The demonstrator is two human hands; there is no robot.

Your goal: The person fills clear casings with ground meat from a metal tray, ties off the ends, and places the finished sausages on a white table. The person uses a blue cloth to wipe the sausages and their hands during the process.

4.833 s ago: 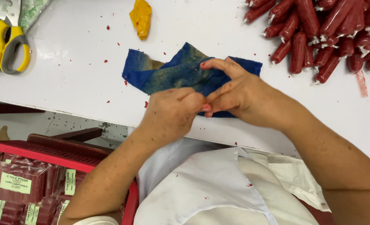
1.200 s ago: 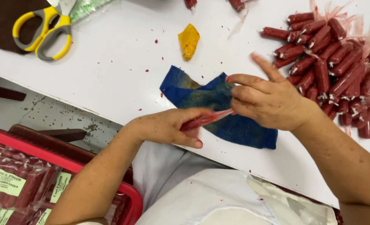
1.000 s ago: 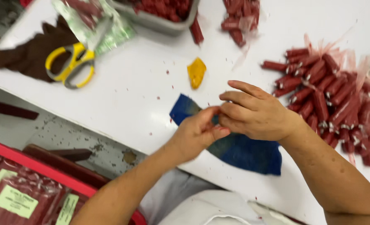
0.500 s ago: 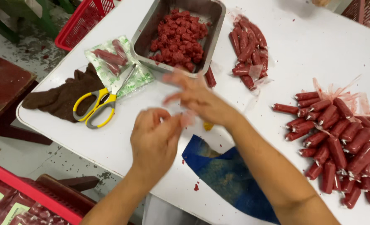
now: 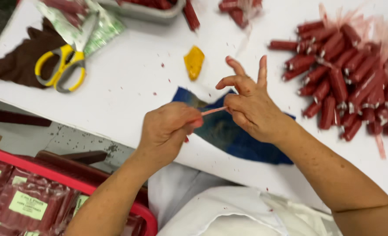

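The left hand (image 5: 167,126) is curled into a loose fist, knuckles up. The right hand (image 5: 251,105) pinches with thumb and a lower finger, its other fingers (image 5: 262,70) spread upward. Both forearms are bare.

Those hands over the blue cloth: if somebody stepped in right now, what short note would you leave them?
Left hand: closed around a small red piece, only its tip visible.
Right hand: pinching a thin pink strand stretched across to the left hand, other fingers spread.
Both hands are above the blue cloth at the near edge of the white table.
Done: a large heap of tied red sticks lies to the right.
Left: the piece in hand does not look finished; a metal tray with red pieces sits at the far edge.
Nearby: yellow scissors, a yellow scrap.
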